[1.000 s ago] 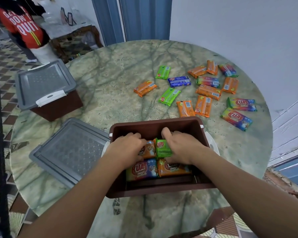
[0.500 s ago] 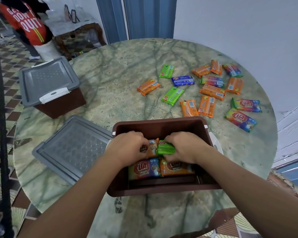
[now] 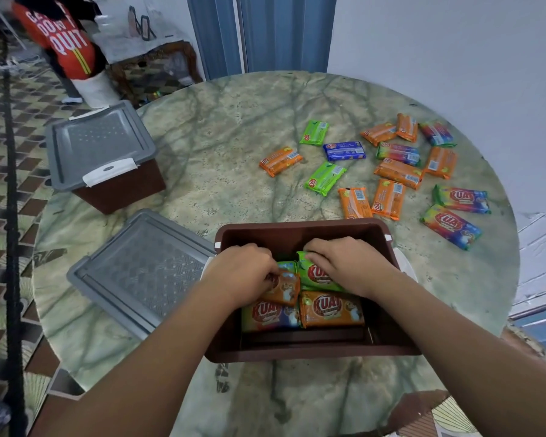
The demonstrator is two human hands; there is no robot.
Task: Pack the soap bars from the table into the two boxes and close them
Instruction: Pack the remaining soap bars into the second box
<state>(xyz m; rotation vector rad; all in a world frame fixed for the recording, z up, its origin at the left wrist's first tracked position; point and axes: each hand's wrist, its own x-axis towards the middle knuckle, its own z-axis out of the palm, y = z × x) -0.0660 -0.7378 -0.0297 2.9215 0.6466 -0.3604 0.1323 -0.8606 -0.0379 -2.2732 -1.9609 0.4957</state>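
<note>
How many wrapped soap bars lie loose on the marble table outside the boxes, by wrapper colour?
Orange-wrapped soap bars: 7
Multicoloured-wrapped soap bars: 4
Green-wrapped soap bars: 2
Blue-wrapped soap bar: 1
Total: 14

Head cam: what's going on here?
A person is packing soap bars into the open brown box. Both hands are inside it: the left hand on an orange bar, the right hand pressing a green bar. Many bars remain on the table. The second box is lidded.
</note>
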